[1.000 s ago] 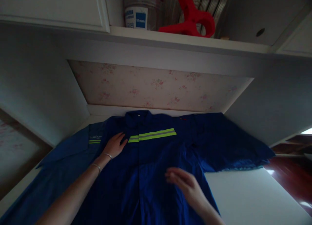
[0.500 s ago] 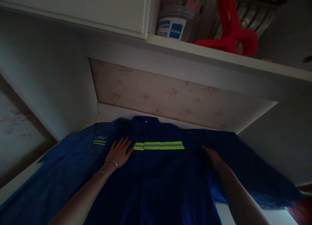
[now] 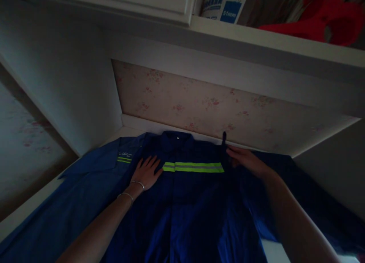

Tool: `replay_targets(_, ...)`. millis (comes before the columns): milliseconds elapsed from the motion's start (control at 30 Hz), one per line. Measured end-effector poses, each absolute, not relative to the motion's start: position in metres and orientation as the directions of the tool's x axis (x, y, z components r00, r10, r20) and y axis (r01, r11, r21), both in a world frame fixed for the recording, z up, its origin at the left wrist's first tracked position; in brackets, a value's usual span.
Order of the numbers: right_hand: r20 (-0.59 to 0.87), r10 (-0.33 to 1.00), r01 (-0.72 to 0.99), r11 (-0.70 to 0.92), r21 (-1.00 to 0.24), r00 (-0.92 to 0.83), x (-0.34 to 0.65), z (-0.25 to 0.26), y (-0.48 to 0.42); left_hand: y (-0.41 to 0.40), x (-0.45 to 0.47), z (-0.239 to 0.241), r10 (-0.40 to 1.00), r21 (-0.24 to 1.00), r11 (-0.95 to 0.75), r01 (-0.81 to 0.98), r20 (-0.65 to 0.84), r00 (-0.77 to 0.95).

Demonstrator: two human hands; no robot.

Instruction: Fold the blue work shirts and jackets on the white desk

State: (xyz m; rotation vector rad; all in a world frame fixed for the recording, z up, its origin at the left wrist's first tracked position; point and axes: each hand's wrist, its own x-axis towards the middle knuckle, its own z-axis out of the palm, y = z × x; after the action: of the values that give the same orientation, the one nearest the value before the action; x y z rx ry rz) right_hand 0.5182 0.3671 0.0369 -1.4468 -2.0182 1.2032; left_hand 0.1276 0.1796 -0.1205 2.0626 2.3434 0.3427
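A dark blue work jacket (image 3: 196, 202) lies front up on a white surface, collar toward the wall. A yellow-green reflective stripe (image 3: 199, 167) crosses its chest. My left hand (image 3: 146, 171) rests flat on the chest beside the stripe's left end, fingers spread. At the other shoulder my right hand (image 3: 246, 160) is closed on the jacket's cloth, and a small dark peak of fabric stands up by its fingertips. A lighter blue garment (image 3: 76, 202) with lettering and two thin green lines lies under the left side of the jacket.
A floral wall panel (image 3: 194, 99) rises behind the collar. Overhead runs a white shelf (image 3: 256, 46) holding a clear tub with a label (image 3: 225, 8) and a red plastic clamp (image 3: 310, 29). White side panels (image 3: 68, 80) stand at left and right.
My right hand has moved up to the jacket's shoulder and closed on the cloth, raising a fold there. The left hand stays on the chest. The view has tilted slightly down and left.
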Motion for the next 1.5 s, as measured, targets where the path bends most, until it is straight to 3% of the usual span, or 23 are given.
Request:
replay_targets(67, -0.111, 0.885, 0.592, 0.206, -0.779, -0.453, 0.489, 0.034, 0.360, 0.180, 0.127, -0.120, 0.980, 0.161, 0.110, 0.981, 0.144, -0.134)
replay_targets(200, 0.049, 0.930, 0.742, 0.322, -0.588, -0.365, 0.448, -0.023, 0.347, 0.180, 0.127, -0.120, 0.980, 0.156, 0.102, 0.982, 0.152, -0.126)
replay_targets(333, -0.034, 0.912, 0.901, 0.397, -0.174, -0.409, 0.432, -0.087, 0.328, 0.180, 0.127, -0.121, 0.979, 0.153, 0.100, 0.983, 0.161, -0.124)
replay_targets(400, -0.071, 0.912, 0.915, 0.400, -0.055, -0.404, 0.431, -0.098, 0.325, 0.180, 0.129, -0.121, 0.979, 0.150, 0.098, 0.984, 0.164, -0.122)
replay_targets(700, -0.013, 0.913, 0.910, 0.405, -0.086, -0.407, 0.464, -0.084, 0.270, 0.195, 0.091, -0.075, 0.955, 0.114, 0.112, 0.987, 0.261, -0.138)
replay_targets(833, -0.051, 0.919, 0.919, 0.388, -0.066, -0.391, 0.484, -0.097, 0.239, 0.209, 0.059, -0.081, 0.970, 0.124, 0.162, 0.979, 0.163, -0.181)
replay_targets(933, -0.087, 0.915, 0.918, 0.389, -0.075, -0.395, 0.487, -0.101, 0.235, 0.216, 0.047, -0.099, 0.949, 0.143, 0.297, 0.944, 0.067, -0.308)
replay_targets(1100, -0.074, 0.916, 0.918, 0.390, -0.069, -0.394, 0.484, -0.106, 0.238, 0.220, 0.043, -0.113, 0.907, 0.159, 0.415, 0.896, 0.009, -0.421)
replay_targets(1233, -0.046, 0.922, 0.910, 0.370, -0.189, -0.384, 0.481, -0.103, 0.242, 0.224, 0.044, -0.100, 0.907, 0.198, 0.416, 0.888, -0.025, -0.420)
replay_targets(1333, -0.002, 0.942, 0.810, 0.289, -0.510, -0.337, 0.485, -0.088, 0.241, 0.217, 0.054, -0.079, 0.903, 0.255, 0.421, 0.870, -0.028, -0.429)
replay_targets(1433, -0.041, 0.979, 0.574, 0.081, -0.815, -0.197, 0.510, -0.074, 0.211, 0.169, 0.073, -0.058, 0.921, 0.320, 0.360, 0.876, 0.024, -0.388)
replay_targets(1500, -0.168, 0.978, 0.292, -0.127, -0.948, -0.120, 0.541, -0.073, 0.169, 0.103, 0.086, -0.055, 0.934, 0.382, 0.307, 0.871, 0.052, -0.352)
